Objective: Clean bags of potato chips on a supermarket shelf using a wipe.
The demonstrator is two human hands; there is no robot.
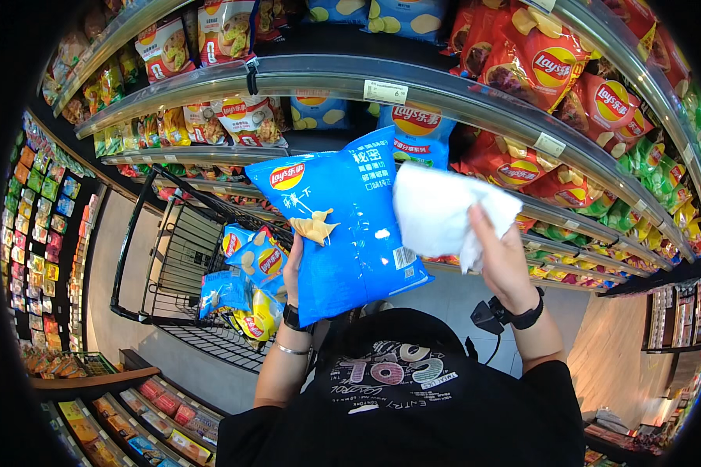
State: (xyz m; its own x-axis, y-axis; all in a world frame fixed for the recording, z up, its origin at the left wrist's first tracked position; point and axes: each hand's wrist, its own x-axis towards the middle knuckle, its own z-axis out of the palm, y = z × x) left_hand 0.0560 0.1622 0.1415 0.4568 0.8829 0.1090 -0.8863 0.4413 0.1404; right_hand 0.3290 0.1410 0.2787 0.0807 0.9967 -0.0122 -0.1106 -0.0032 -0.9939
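Note:
A large blue Lay's chip bag is held up before my chest, its back face with a barcode turned towards me. My left hand grips the bag's left side, the fingers hidden behind it. In my right hand is a folded white cloth, pinched under the thumb. The cloth is beside the bag's right edge; whether it touches the bag I cannot tell. Both hand and cloth look slightly blurred.
To the left stands a black wire shopping cart with several blue and yellow chip bags in it. Shelves with clear front rails and price tags cross ahead, stocked with red Lay's bags. A low display lies at lower left.

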